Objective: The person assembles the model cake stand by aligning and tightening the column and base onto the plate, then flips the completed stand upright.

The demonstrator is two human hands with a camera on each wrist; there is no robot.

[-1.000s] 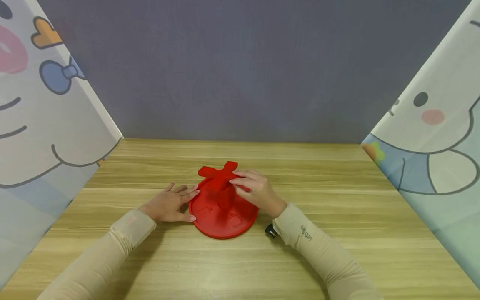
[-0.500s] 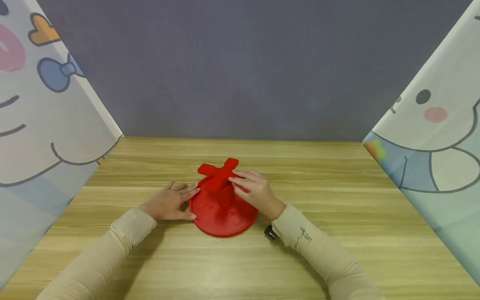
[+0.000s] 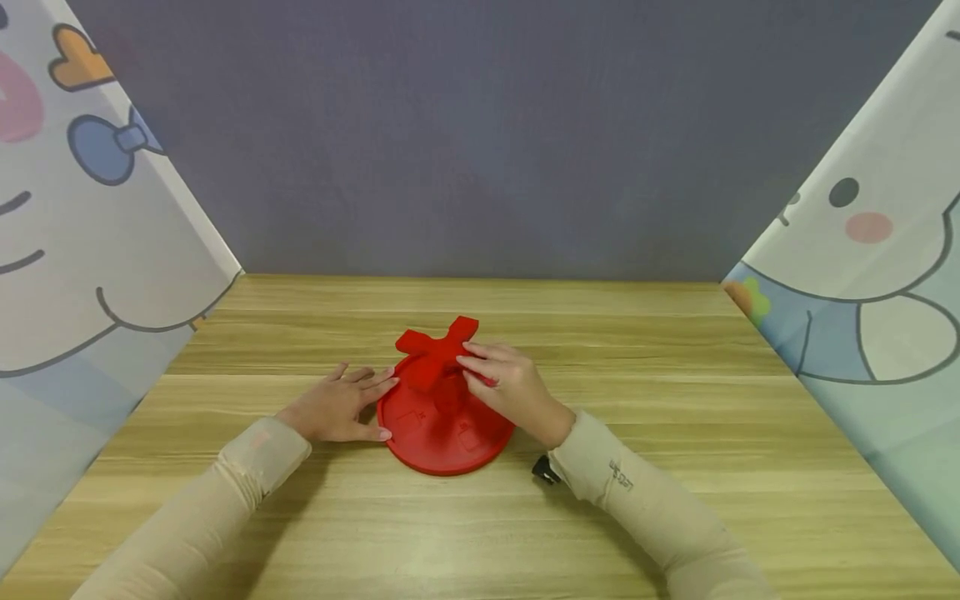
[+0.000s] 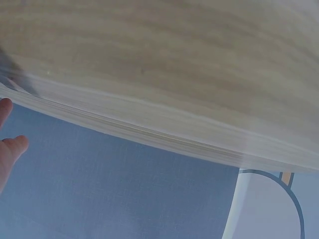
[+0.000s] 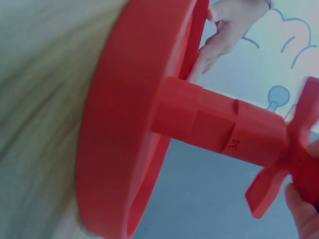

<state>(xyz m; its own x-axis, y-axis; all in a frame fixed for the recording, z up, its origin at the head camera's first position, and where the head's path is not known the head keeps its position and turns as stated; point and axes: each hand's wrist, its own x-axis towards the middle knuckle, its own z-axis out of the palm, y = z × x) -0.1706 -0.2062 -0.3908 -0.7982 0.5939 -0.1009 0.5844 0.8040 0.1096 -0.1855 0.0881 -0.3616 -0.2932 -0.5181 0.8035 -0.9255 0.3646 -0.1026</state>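
Note:
A round red base with a raised rim lies on the table. From its middle rises a thick red post, marked "34" in the right wrist view. Atop the post is a red cross-shaped piece with several flat arms. My right hand pinches one arm of this piece between thumb and fingers, partly covering it. On the base's left rim rests my left hand, its fingers and thumb spread. Only a bit of the left fingers shows in the left wrist view.
The wood-grain table meets a grey-blue panel at the back. Printed cartoon panels flank both sides. A small black object shows beside the right cuff.
The right wrist and sleeve have shifted slightly to the right. Both hands keep their places on the red pieces, and the base stays put.

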